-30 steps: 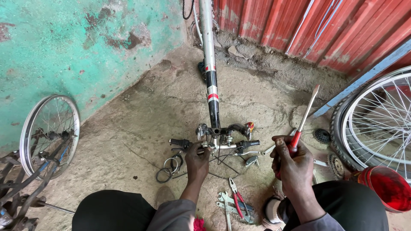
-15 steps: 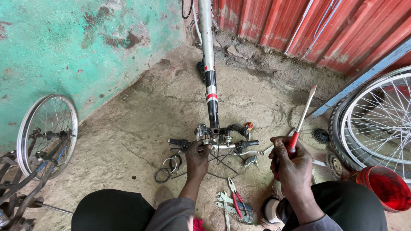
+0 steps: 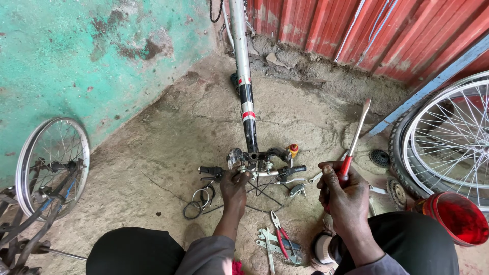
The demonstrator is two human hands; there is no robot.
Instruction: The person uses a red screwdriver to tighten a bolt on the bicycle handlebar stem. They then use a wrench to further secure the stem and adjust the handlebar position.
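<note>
An upturned bicycle frame [image 3: 246, 97] rests with its handlebar [image 3: 254, 170] on the dirt floor in front of me. My left hand [image 3: 235, 186] grips the handlebar just left of the stem. My right hand [image 3: 345, 193] holds a red-handled screwdriver [image 3: 355, 138] by the handle, its flat blade pointing up and away, to the right of the handlebar and apart from it. Brake levers, a small orange-capped part and loose cables cluster around the stem.
Red-handled pliers [image 3: 281, 235] and spanners [image 3: 267, 243] lie between my knees. A spoked wheel [image 3: 50, 163] leans at left by the green wall. Another wheel with tyre [image 3: 448, 137] stands at right beside a red tub [image 3: 456, 218] and sprockets [image 3: 379, 158]. Red corrugated sheeting is behind.
My right hand with the screwdriver has shifted slightly lower and closer; my left hand stays on the handlebar.
</note>
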